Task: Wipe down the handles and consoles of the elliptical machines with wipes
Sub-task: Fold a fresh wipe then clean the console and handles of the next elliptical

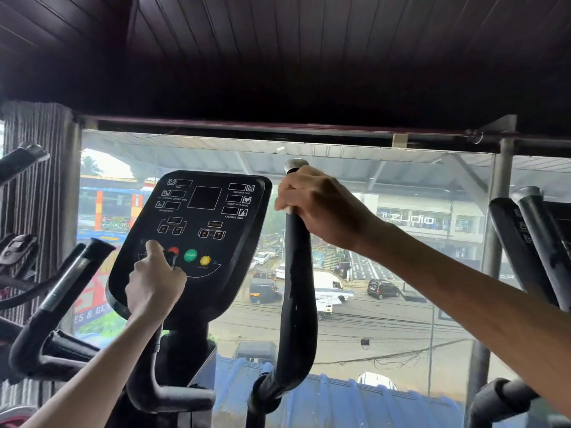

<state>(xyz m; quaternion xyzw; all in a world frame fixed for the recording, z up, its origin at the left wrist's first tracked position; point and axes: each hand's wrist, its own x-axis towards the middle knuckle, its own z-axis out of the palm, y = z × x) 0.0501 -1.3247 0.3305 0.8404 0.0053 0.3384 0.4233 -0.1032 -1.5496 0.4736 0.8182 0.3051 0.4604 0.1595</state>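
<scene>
Handle (296, 273) | top wrapped by right hand (321, 208) fingers (285, 193)

Glossy black plastic console (197, 242), worn matt handle (298, 304)

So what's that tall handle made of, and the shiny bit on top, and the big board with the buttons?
The tall handle looks like black rubbery foam over a bar: dull and scuffed in patches. Its cap seems polished metal, silvery with bright glints. The console looks like smooth black plastic, a little glossy, with printed white labels. The right hand grips the handle.
</scene>
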